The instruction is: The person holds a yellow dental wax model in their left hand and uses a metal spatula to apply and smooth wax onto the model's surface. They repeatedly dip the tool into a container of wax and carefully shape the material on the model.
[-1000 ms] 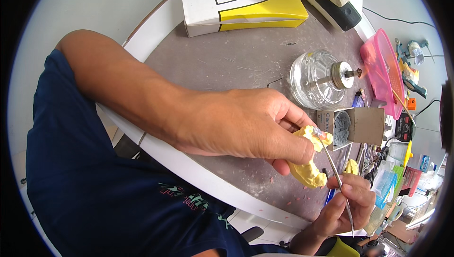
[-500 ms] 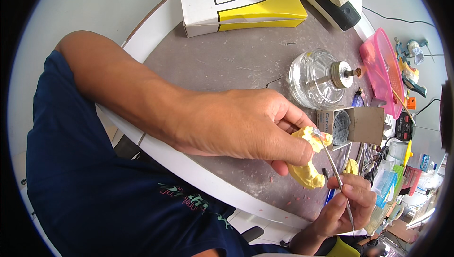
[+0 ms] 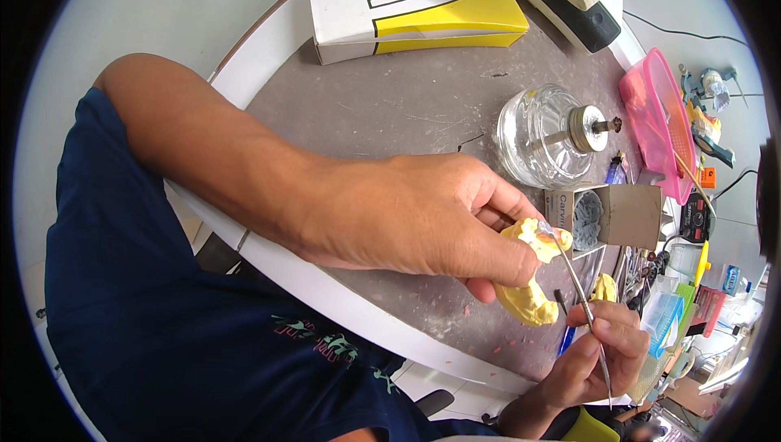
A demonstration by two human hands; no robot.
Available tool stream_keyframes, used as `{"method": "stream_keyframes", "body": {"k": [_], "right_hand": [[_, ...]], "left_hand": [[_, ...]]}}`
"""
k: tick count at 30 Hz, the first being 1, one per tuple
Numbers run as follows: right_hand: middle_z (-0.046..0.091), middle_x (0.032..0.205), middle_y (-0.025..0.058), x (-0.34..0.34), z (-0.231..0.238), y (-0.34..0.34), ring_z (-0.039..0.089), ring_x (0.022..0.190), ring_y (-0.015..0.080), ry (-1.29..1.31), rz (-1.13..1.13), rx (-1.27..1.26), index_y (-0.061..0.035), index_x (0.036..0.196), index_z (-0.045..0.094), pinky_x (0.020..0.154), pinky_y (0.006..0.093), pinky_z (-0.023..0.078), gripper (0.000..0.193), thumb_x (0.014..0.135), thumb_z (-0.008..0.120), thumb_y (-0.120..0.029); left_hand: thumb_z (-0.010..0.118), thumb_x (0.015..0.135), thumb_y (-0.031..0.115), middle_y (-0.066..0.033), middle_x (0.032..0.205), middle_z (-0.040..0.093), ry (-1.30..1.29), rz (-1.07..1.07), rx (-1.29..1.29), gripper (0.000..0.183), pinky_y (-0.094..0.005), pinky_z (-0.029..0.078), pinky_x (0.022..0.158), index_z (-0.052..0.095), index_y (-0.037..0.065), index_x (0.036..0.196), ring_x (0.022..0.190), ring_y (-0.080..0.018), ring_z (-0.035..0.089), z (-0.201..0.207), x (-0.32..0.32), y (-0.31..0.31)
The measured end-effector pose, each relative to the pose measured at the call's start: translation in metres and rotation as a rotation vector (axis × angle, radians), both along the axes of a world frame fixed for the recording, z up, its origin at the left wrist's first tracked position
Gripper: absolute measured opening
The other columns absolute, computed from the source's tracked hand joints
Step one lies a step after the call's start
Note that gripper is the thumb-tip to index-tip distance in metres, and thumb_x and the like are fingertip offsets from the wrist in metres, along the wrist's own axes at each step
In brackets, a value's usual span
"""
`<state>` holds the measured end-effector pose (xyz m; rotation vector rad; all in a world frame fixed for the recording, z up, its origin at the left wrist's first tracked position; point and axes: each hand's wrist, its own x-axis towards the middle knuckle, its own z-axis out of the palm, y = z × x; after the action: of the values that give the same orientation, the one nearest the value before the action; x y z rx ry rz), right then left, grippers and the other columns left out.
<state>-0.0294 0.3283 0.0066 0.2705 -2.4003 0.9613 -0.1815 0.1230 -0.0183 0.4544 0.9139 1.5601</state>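
My left hand (image 3: 423, 214) pinches a yellow dental cast (image 3: 525, 302) between thumb and fingers, over the bench. Part of the cast is hidden by the thumb. A small patch of grey wax (image 3: 545, 228) sits on the cast's upper end. My right hand (image 3: 598, 356), lower right, holds a thin metal wax carver (image 3: 574, 273) like a pen. The carver's tip meets the cast at the grey patch, though whether it presses in I cannot tell. Just beyond the cast, an opened small carton (image 3: 634, 216) shows a grey wax mass (image 3: 586, 220) inside.
A glass spirit lamp (image 3: 537, 137) lies above my left hand, its wick toward a pink basket (image 3: 659, 124). A white and yellow box (image 3: 419, 10) rests at the far edge. Another yellow cast piece (image 3: 604, 287) and several tools (image 3: 630, 271) are near my right hand.
My right hand and the carver have shifted very slightly; the tip stays at the grey patch. My left hand keeps the cast in nearly the same place. The faint orange glow at the wick no longer shows.
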Motion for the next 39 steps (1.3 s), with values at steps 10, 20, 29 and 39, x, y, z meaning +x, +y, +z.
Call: {"method": "stream_keyframes", "body": {"k": [10, 20, 29, 39], "right_hand": [[0.061, 0.075, 0.0181, -0.0010, 0.0008, 0.0011, 0.060, 0.059, 0.0203, -0.008, 0.038, 0.014, 0.0010, 0.089, 0.051, 0.054, 0.0266, 0.050, 0.014, 0.078, 0.057, -0.007], [0.061, 0.074, 0.0170, -0.0024, 0.0001, -0.0008, 0.061, 0.058, 0.0211, 0.010, 0.031, 0.008, 0.0011, 0.086, 0.053, 0.053, 0.0275, 0.050, 0.013, 0.078, 0.058, -0.007], [0.058, 0.073, 0.0151, -0.0012, 0.0018, -0.0042, 0.056, 0.061, 0.0189, -0.012, -0.007, -0.006, 0.0003, 0.088, 0.052, 0.058, 0.0273, 0.045, 0.014, 0.084, 0.058, -0.012], [0.062, 0.070, 0.0161, -0.0043, 0.0011, -0.0026, 0.060, 0.057, 0.0217, 0.028, 0.001, 0.005, 0.0006, 0.084, 0.054, 0.054, 0.0282, 0.048, 0.012, 0.075, 0.058, -0.007]], "left_hand": [[0.062, 0.081, 0.026, -0.0089, 0.099, 0.062, -0.013, -0.009, 0.008, 0.055, -0.0193, 0.049, 0.074, 0.050, -0.010, 0.120, 0.082, -0.0092, 0.059, -0.0009, 0.0003, 0.0009], [0.062, 0.081, 0.025, -0.0086, 0.099, 0.062, -0.020, -0.006, 0.016, 0.055, -0.0191, 0.049, 0.074, 0.048, -0.010, 0.121, 0.081, -0.0091, 0.059, -0.0020, 0.0001, 0.0009], [0.062, 0.082, 0.025, -0.0087, 0.099, 0.063, -0.014, -0.012, 0.016, 0.055, -0.0197, 0.049, 0.074, 0.048, -0.010, 0.121, 0.081, -0.0093, 0.059, -0.0015, -0.0002, 0.0006], [0.062, 0.081, 0.025, -0.0080, 0.097, 0.062, -0.012, -0.012, 0.003, 0.049, -0.0192, 0.048, 0.073, 0.054, -0.008, 0.116, 0.080, -0.0092, 0.059, -0.0009, 0.0005, 0.0008]]}}
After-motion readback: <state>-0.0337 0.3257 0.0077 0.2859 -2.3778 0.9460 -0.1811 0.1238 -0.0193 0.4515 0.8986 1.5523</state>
